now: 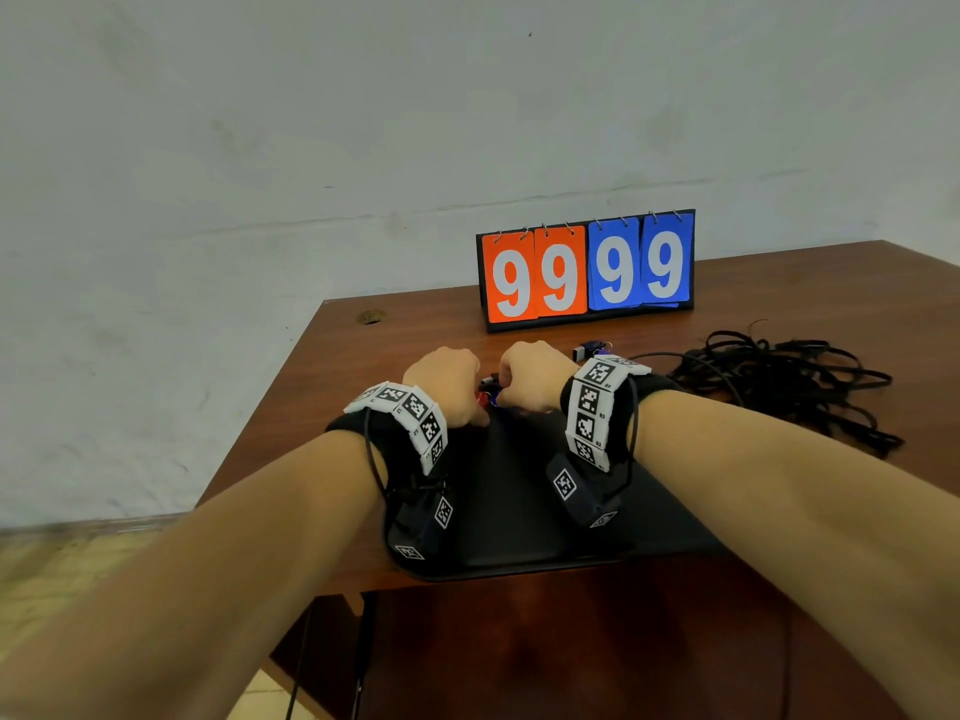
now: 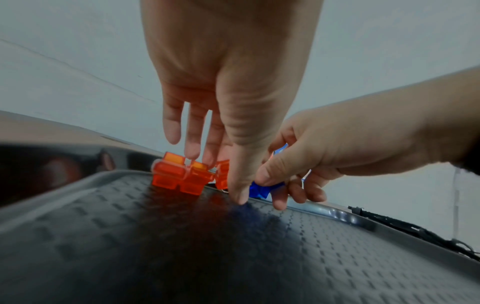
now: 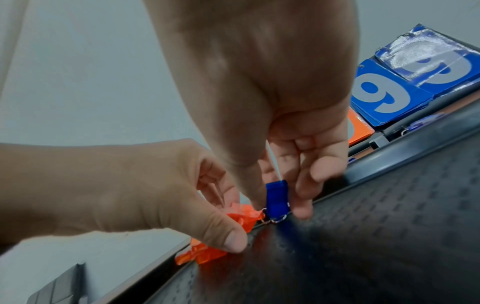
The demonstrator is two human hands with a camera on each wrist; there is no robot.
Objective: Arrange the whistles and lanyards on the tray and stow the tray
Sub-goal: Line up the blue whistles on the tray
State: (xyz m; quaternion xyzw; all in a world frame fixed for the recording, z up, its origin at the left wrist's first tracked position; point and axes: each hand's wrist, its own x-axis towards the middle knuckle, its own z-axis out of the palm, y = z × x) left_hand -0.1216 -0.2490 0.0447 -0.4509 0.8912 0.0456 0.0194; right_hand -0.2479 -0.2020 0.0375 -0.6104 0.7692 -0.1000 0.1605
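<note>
A black textured tray lies on the wooden table in front of me. Both hands work at its far edge. My left hand reaches down onto a cluster of translucent orange whistles. It pinches one of them between thumb and fingers, and the thumb tip touches the tray. My right hand pinches a blue whistle upright, its key ring against the tray beside an orange whistle. In the head view the hands hide most of the whistles.
A heap of black lanyards lies on the table right of the tray. Another blue whistle sits just behind my right wrist. A flip scoreboard reading 9999 stands at the back. The table's left edge is close.
</note>
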